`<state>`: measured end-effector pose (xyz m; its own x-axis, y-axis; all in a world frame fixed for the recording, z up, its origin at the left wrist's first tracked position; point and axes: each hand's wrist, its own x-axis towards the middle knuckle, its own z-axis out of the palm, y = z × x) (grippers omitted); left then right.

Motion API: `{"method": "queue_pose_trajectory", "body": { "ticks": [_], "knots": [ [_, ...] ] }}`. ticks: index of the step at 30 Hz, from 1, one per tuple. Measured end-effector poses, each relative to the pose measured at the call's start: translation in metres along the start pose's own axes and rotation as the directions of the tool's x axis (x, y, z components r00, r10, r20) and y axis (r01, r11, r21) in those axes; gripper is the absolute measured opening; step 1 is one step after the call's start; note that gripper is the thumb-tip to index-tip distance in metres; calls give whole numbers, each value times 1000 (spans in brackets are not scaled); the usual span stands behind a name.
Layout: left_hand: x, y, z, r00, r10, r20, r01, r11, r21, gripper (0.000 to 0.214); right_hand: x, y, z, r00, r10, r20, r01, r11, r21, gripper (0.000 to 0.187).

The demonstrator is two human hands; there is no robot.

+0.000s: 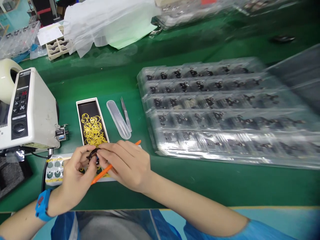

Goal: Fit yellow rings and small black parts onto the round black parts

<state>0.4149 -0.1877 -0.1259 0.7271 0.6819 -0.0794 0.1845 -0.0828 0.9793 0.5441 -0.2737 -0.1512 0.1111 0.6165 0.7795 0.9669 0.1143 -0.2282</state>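
My left hand (77, 170) pinches a small dark part (93, 155), whose kind I cannot make out. Fingertips of my right hand (127, 163) meet the same part from the other side. An orange stick-like tool (103, 174) runs through my right hand, held slantwise under the fingers. Just beyond my hands is a white-rimmed box (79, 121) holding many yellow ring-shaped pieces (92, 128). Under my hands lies a sheet of round stickers (53, 170), partly covered. Tweezers (126, 115) and a clear plastic case (117, 118) rest right of the box.
A white tape dispenser (37, 110) stands at the left, a black cable beside it. Clear plastic trays (155, 146) with small dark parts in their pockets fill the right side. White bags (107, 16) and a beige divided tray (58, 48) lie at the back.
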Motion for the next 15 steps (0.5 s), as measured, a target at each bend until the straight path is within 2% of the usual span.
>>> {"method": "queue_pose_trajectory", "body": {
  "ticks": [4,7,9,12,15],
  "knots": [
    [1,-1,0,999,-44,-1,43,998,-38,17,0,-2,2,999,32,-10,-32,999,13,7],
    [7,0,-3,993,-119,9,119,988,-99,17,3,-1,1,993,116,12,-116,979,170,7],
    [12,2,-5,984,-175,34,178,973,-146,16,5,1,-3,971,227,68,-236,904,356,6],
    [20,5,-9,973,-219,67,228,955,-190,19,9,7,-10,897,370,241,-441,733,518,4],
    [23,8,-11,966,-244,90,258,944,-206,16,12,11,-13,831,346,436,-551,625,553,10]
  ]
}}
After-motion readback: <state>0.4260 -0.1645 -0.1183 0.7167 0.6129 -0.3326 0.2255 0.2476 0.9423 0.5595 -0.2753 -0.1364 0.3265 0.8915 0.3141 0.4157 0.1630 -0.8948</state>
